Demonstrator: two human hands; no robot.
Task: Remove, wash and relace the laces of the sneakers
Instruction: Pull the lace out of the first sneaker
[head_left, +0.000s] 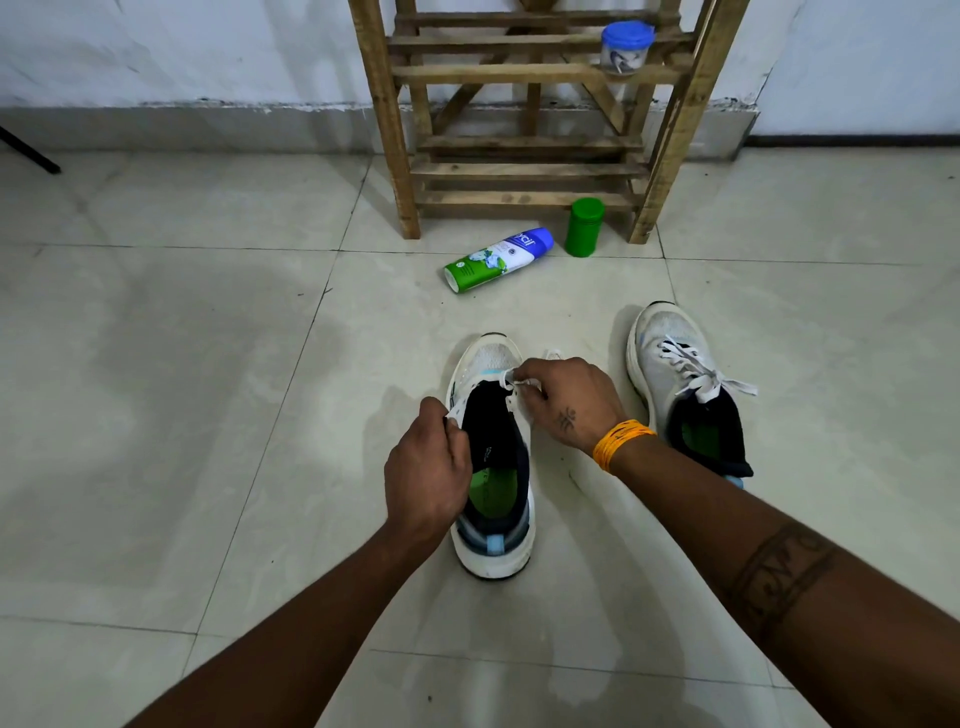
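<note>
Two white sneakers with dark tongues and green insoles stand on the tiled floor. The left sneaker (493, 535) is between my hands, toe pointing away. My left hand (427, 470) grips its left eyelet edge. My right hand (566, 400) pinches the white lace (511, 384) near the lowest eyelets on the toe side. Most of the eyelets on this shoe show no lace. The right sneaker (680, 384) stands apart at the right, its white lace (696, 371) still threaded and loosely tied.
A wooden rack (524, 156) stands against the wall ahead, with a blue-lidded jar (626, 47) on a shelf. A white, green and blue bottle (498, 258) lies on the floor before it, beside an upright green canister (584, 227).
</note>
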